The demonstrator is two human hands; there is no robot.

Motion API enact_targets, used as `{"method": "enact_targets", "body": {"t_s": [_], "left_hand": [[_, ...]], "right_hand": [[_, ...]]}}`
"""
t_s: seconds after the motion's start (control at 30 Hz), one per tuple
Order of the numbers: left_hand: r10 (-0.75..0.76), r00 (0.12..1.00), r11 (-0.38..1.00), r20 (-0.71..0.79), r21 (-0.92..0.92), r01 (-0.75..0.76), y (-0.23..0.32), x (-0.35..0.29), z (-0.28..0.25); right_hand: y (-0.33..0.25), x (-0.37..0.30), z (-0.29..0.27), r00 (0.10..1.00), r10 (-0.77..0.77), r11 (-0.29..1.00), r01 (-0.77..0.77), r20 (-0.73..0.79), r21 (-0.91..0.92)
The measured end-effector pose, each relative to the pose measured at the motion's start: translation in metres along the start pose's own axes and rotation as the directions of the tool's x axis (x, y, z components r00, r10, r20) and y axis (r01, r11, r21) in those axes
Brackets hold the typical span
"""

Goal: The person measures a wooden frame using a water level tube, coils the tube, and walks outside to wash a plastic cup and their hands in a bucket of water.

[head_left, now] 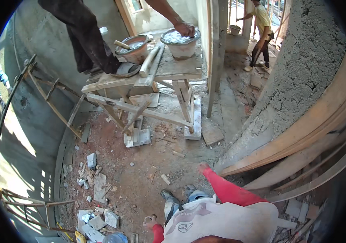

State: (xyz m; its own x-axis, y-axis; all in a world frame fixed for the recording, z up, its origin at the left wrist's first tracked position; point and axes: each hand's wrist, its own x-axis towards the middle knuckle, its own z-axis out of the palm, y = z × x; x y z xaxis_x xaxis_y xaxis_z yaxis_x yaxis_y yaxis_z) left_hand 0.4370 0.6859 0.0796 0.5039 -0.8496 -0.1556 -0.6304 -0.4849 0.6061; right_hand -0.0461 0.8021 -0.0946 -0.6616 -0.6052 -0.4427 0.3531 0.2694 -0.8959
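Observation:
My left hand [150,221], at the end of a red sleeve, hangs beside my leg with its fingers loosely bent and apart, holding nothing visible. Below it lie broken grey block pieces [111,218]. My right arm reaches forward in a red sleeve; my right hand [203,167] is near the base of the rough plastered wall [290,69]. That hand shows too small to make out its fingers, and I see nothing in it. Ahead, a wooden trestle platform [140,82] carries two buckets of wet grey mix, the left bucket [138,54] with a wooden handle sticking out.
A co-worker's shoe [127,69] rests on the platform, and their hand [185,29] is at the right bucket [181,49]. Another person [262,28] in yellow stands beyond the doorway, by a bucket [235,29]. Rubble [90,174] litters the floor; curved boards [302,133] edge the right wall.

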Motion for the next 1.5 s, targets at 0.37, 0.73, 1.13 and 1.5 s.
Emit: {"method": "enact_targets", "body": {"t_s": [0.37, 0.73, 1.13, 1.5], "left_hand": [[0.322, 0.943, 0.939, 0.080, 0.097, -0.329, 0.102, 0.032, 0.078], [0.661, 0.595, 0.709, 0.457, -0.123, -0.694, 0.256, 0.083, 0.139], [0.850, 0.186, 0.399, 0.493, -0.371, -0.839, 0.352, 0.152, 0.174], [0.801, 0.419, 0.571, 0.428, -0.335, -0.749, 0.327, 0.140, 0.129]], "right_hand": [[0.084, -0.150, -0.077, 0.925, 0.188, 0.577, -0.377, -0.331, -0.724], [-0.016, -0.163, 0.018, 0.824, 0.462, 0.330, -0.503, -0.328, -0.799], [-0.032, -0.126, 0.068, 0.653, 0.541, 0.840, -0.397, -0.530, 0.369], [-0.066, -0.062, 0.132, 0.763, 0.638, 0.750, -0.646, -0.105, -0.142]]}}
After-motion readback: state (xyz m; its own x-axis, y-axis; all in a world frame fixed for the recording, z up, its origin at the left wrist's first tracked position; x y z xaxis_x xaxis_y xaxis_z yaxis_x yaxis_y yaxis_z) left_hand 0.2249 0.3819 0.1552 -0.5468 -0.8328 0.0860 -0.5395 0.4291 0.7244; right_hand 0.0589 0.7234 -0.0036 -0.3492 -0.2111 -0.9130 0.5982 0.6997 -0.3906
